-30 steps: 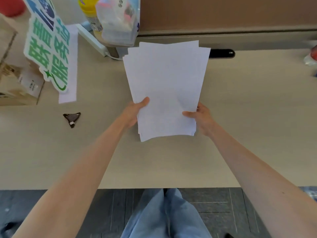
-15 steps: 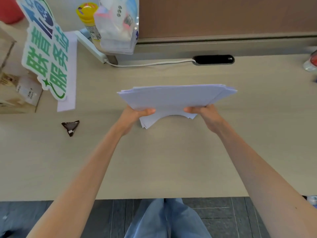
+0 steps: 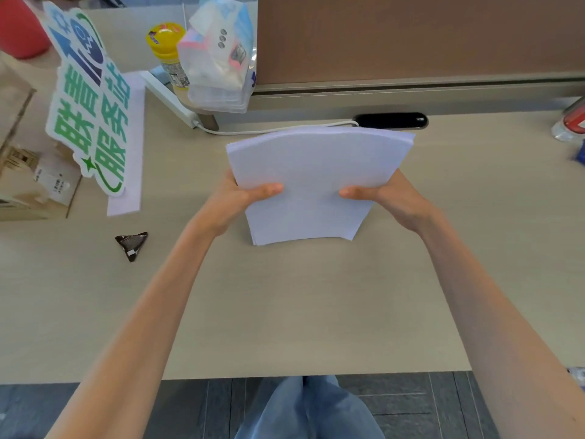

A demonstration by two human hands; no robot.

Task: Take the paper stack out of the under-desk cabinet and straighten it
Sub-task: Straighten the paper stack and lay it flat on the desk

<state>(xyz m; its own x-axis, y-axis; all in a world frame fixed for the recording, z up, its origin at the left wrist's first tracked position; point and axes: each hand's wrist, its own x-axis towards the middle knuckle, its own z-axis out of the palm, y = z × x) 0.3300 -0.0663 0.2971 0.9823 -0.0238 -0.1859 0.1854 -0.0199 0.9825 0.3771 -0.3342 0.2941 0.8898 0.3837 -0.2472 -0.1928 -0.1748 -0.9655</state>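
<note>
A white paper stack (image 3: 316, 172) stands on its lower edge on the beige desk (image 3: 285, 312), leaning away from me, its sheets lined up at the top edge. My left hand (image 3: 240, 201) grips the stack's left side with the thumb on the front sheet. My right hand (image 3: 389, 198) grips the right side the same way. The under-desk cabinet is out of view.
A green and blue sign (image 3: 88, 103) leans at the left over a cardboard box (image 3: 28, 185). A dark folded wrapper (image 3: 131, 245) lies on the desk. A yellow-lidded bottle (image 3: 167, 52), a plastic bag (image 3: 221, 55), a white cable (image 3: 269, 129) and a partition (image 3: 411, 39) stand behind.
The stack went from being held up unevenly, through a flat tilt, to standing on its lower edge on the desk with its sheets aligned. Both hands kept their grip.
</note>
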